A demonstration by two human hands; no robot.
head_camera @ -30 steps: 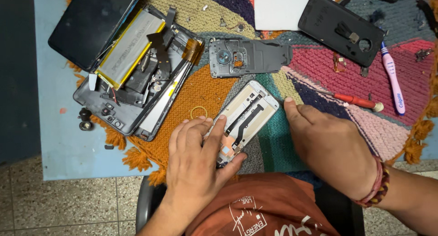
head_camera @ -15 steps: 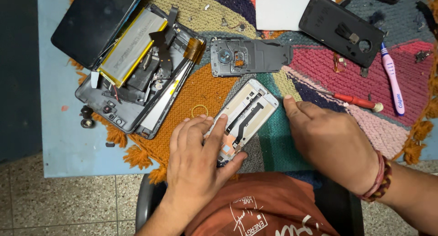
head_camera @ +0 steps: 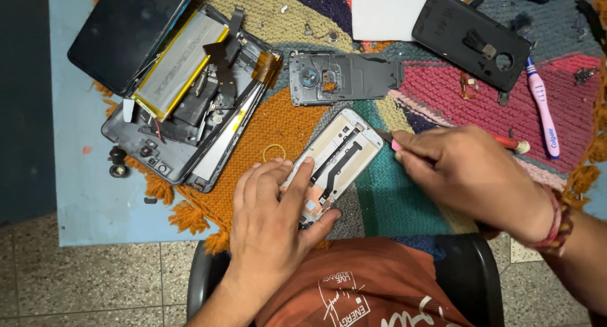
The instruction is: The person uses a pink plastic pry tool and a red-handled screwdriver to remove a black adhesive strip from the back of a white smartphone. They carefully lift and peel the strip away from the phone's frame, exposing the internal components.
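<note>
An opened white phone frame [head_camera: 338,159] with black flex strips lies tilted on a colourful woven mat [head_camera: 442,93]. My left hand [head_camera: 275,229] presses on its near end, with fingers over the frame and thumb under its lower edge. My right hand [head_camera: 471,175] sits at the frame's right side and grips a thin tool [head_camera: 387,139] with a pink part at the fingertips. The dark tip touches the frame's upper right corner.
A dismantled tablet [head_camera: 183,93] with its silver battery lies at the upper left, by a dark screen panel [head_camera: 126,30]. A grey inner cover [head_camera: 341,77], a black back cover [head_camera: 471,39], a toothbrush [head_camera: 542,105], a red-handled screwdriver [head_camera: 512,143], white paper [head_camera: 398,11] and a small ring [head_camera: 274,152] lie around.
My right hand, empty and resting beside the frame before, now grips the thin tool at the frame's upper right corner. My left hand stays on the frame.
</note>
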